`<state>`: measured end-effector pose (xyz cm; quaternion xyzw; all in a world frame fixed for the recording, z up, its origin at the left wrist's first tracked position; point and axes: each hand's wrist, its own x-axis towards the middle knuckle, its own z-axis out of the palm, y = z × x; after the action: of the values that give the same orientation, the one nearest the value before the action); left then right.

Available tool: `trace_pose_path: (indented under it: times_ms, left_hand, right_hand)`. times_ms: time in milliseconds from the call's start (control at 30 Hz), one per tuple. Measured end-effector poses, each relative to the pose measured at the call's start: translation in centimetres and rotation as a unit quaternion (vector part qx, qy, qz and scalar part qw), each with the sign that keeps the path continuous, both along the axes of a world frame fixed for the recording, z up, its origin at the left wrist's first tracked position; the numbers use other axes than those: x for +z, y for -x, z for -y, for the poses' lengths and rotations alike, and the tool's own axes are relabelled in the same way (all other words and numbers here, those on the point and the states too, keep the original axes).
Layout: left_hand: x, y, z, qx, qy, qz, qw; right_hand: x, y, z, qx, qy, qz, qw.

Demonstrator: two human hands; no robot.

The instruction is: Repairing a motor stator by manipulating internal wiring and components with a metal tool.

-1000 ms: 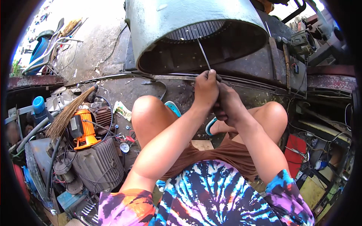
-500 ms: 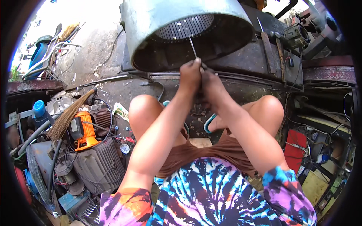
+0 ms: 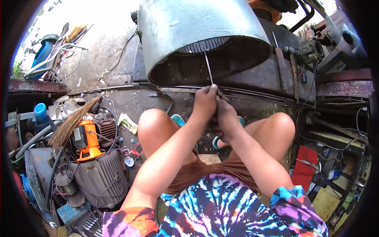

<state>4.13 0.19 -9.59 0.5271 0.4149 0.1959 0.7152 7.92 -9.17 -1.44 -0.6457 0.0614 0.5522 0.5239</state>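
Left hand (image 3: 205, 103) has its grip closed on a thin grey metal rod (image 3: 209, 67); right hand (image 3: 227, 117) just beside it, can't tell what that grip holds. Rod points into the open mouth of a big pale-grey cylindrical housing (image 3: 201, 25), slotted ring (image 3: 207, 44) inside.

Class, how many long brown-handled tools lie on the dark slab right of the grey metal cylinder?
2: a broad brown-handled tool, nearer the grey metal cylinder, and a slim brown-handled tool to its right. Others may be hidden behind the cylinder.
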Motion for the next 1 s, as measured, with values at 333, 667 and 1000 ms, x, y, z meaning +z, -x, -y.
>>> trace_pose_path:
  times_ms: [333,667,1000]
  left_hand:
    - [1.9,-0.1,0.2,-0.007,0.02,-0.009,1.0]
    - [5.5,-0.3,3.4,0.056,0.226,0.113,0.966]
    - [3.4,-1.8,2.6,0.061,0.247,0.157,0.954]
  right_hand:
    - [0.0,-1.0,-0.1,-0.029,-0.007,-0.094,0.995]
    - [1.0,-1.2,2.8,0.019,-0.065,0.081,0.994]
    - [-3.9,-3.7,2.4,0.131,-0.105,0.427,0.889]
